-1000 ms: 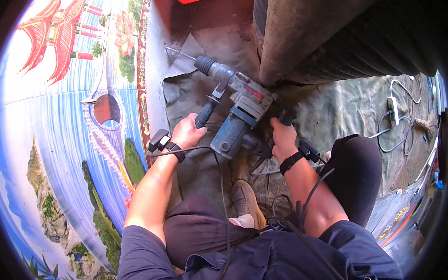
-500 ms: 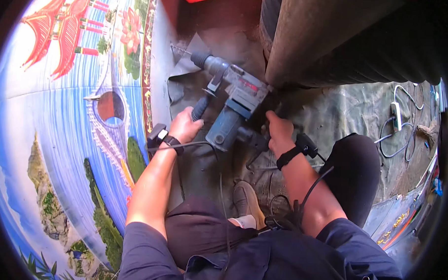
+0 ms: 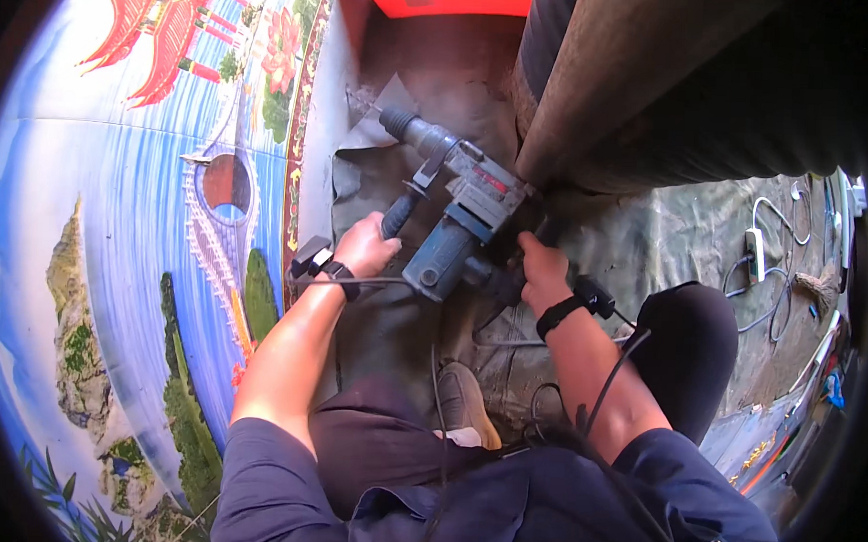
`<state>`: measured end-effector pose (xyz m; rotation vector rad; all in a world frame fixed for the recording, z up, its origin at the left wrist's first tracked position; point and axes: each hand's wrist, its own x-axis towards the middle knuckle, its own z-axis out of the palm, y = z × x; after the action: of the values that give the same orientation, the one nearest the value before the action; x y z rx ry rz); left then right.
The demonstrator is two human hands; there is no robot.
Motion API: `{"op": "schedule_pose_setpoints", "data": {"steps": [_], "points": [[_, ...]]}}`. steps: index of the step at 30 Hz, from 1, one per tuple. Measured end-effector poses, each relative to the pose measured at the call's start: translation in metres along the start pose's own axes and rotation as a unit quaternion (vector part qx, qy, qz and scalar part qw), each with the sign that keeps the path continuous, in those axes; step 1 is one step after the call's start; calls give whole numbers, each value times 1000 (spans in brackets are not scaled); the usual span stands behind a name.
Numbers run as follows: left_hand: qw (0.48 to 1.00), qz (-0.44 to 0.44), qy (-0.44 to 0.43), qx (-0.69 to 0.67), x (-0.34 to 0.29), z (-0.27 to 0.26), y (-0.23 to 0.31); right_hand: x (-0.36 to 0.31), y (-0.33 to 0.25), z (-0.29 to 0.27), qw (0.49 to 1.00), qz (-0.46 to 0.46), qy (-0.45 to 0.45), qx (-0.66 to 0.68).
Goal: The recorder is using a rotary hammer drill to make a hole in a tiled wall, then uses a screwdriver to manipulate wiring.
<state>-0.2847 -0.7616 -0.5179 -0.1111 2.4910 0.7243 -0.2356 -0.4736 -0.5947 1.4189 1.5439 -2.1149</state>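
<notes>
At the far left stands one painted landscape mural [image 3: 120, 222]. Next comes one drill bit [image 3: 365, 101], its tip at the pale wall edge [image 3: 323, 105]; I cannot tell whether they touch. The left hand [image 3: 366, 247], one of two, has its grip closed around the single side handle [image 3: 398, 215]. One blue-grey rotary hammer drill [image 3: 480, 188] lies between the hands, above one visible shoe [image 3: 464, 404]. The right hand [image 3: 543, 271] has its grip curled about the rear handle, fingers mostly hidden. Further right are one thick pole [image 3: 618, 77] and one white power strip [image 3: 755, 255]. The step in hand seems to be steadying the drill at the wall; the next move probably calls for even, two-handed pressure along the bit.
</notes>
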Motion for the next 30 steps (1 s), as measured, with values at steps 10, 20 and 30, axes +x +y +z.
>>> {"op": "schedule_pose_setpoints", "data": {"steps": [10, 20, 30], "points": [[1000, 4, -9, -6, -14, 1, 11, -12, -13, -14, 995, 72, -49, 47], [1000, -17, -12, 18, -22, 12, 22, -11, -11, -32, 996, 43, -57, 60], [1000, -11, -10, 24, -35, 21, 38, -23, -20, -45, 995, 70, -46, 60]]}}
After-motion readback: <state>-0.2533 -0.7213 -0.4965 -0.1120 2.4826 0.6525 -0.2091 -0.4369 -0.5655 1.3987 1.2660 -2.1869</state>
